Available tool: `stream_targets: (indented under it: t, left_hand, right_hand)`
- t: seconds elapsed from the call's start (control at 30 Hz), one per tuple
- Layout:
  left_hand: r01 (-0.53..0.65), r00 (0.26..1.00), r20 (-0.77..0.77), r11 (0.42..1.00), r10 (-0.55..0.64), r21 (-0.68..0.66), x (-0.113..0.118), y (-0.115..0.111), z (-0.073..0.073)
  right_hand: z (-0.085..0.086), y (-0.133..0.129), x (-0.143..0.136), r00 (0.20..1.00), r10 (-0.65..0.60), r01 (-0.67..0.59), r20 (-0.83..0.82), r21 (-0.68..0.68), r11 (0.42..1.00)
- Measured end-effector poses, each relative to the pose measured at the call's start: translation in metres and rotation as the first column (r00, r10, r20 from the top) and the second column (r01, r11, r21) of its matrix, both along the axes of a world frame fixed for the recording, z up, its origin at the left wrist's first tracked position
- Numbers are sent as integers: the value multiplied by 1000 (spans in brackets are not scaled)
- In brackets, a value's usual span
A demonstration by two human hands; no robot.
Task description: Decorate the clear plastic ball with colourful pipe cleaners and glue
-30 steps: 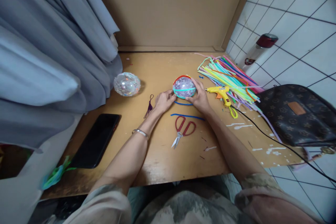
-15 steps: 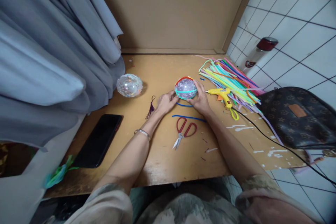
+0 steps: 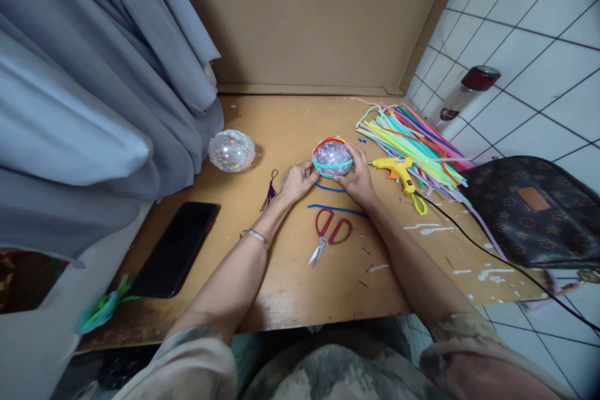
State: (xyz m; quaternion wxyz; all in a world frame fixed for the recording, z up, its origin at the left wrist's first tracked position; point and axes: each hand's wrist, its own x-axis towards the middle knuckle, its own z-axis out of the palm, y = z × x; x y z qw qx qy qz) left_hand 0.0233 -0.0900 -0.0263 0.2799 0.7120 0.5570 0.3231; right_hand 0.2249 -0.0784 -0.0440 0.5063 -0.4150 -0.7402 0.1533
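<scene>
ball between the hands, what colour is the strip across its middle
The strip across the ball is turquoise; the head view shows it best.

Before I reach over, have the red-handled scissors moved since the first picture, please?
No; relative to the nearby white streak, the red-handled scissors have stayed put.

Watching from my remote seat, I count one left hand and one right hand, two altogether. I make it two round balls: one banded ball and one speckled ball. I tally one phone, one tassel, one bracelet, one pair of scissors, one glue gun, one bag, one bottle. Loose blue strips number two; the strips in the one coloured bundle overlap too much for me to number.
</scene>
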Motion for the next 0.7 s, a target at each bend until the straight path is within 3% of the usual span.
stream_targets:
  t: [0.4,0.7]
  left_hand:
    - [-25,996,-85,1000,25,4,3,-1,3]
    - [-47,989,-135,998,53,49,6,-1,-1]
  right_hand:
    - [-1,1,3,1000,6,-6,4,-81,997]
    - [3,-1,1,998,-30,31,59,-23,999]
